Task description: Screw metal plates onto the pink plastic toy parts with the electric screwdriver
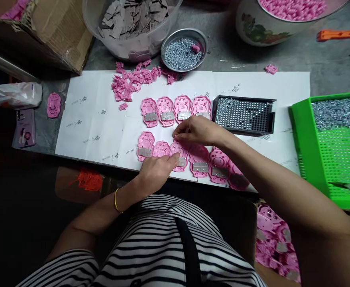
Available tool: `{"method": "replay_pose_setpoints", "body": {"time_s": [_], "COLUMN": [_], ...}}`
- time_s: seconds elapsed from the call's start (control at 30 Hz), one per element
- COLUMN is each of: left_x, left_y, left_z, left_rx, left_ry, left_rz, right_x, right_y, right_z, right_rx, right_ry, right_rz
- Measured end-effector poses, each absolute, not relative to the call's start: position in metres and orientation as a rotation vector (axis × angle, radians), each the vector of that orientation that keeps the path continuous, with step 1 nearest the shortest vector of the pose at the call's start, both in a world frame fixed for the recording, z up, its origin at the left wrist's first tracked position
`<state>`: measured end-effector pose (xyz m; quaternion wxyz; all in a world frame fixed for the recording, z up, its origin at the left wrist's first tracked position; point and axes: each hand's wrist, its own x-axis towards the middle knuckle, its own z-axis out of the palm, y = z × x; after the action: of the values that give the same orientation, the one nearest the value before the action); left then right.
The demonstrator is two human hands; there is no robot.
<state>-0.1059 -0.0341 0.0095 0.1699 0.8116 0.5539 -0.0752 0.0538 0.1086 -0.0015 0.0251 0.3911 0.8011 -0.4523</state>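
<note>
Two rows of pink plastic shells with grey metal plates lie on white paper (97,119). My left hand (156,169) rests on the near row, fingers pressing down on the third pink shell (179,153). My right hand (197,130) hovers just above that same shell, fingertips pinched together on something too small to make out. The far row of pink shells (175,109) lies untouched behind my hands.
A pile of small pink clips (133,81), a metal dish of screws (183,50), a tub of grey card pieces (131,24), a black screw tray (243,115), a green tray (333,143) at right, a bowl of pink parts (282,16), a cardboard box (43,32).
</note>
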Motion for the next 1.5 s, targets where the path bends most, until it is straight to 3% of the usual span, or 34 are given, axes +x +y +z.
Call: {"method": "replay_pose_setpoints", "body": {"time_s": [0.23,1.17,1.5], "left_x": [-0.104,-0.094,-0.097], "left_y": [-0.033,-0.02,-0.012], "left_z": [0.01,0.026,0.026], "left_rx": [2.314,2.209,2.306], "left_ry": [1.551,1.575,1.601], "left_rz": [-0.283,-0.648,-0.628], "right_x": [0.04,0.028,0.046], "right_y": [0.112,0.117,0.105], "right_z": [0.009,0.024,0.044], "right_rx": [1.159,1.107,1.285], "right_ry": [2.535,2.451,2.627], "right_rz": [-1.019,-0.831,-0.952]}}
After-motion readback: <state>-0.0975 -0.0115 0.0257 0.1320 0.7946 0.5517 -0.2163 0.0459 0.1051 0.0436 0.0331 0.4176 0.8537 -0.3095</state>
